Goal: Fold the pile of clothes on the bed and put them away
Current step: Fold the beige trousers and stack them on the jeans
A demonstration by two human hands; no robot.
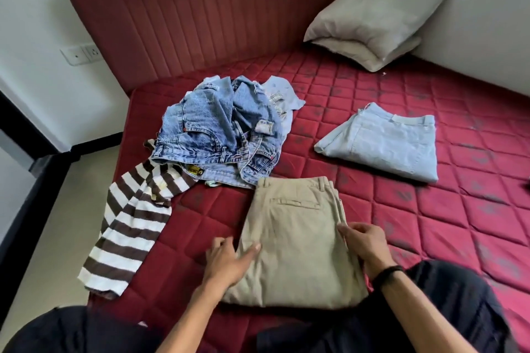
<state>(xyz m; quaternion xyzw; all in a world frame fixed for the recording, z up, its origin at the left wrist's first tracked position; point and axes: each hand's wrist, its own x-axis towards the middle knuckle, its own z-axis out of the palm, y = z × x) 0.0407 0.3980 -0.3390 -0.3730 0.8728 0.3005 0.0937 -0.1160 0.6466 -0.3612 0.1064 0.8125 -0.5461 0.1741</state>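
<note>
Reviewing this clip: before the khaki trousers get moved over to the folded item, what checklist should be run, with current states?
1. Khaki trousers folded flat: ok.
2. Left hand on their left edge: ok.
3. Right hand gripping their right edge: ok.
4. Folded light jeans lying apart, ready to stack on: ok.
5. Pile finished: not ok, denim heap and striped top unfolded.
6. Storage place in view: cannot tell.

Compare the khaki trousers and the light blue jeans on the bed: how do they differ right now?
The khaki trousers are beige; the light blue jeans are pale denim. The khaki trousers lie nearest the person, with the left hand and the right hand on their side edges; the light blue jeans sit farther off to the right, untouched. Both are folded flat on the red mattress, apart from the unfolded denim heap.
</note>
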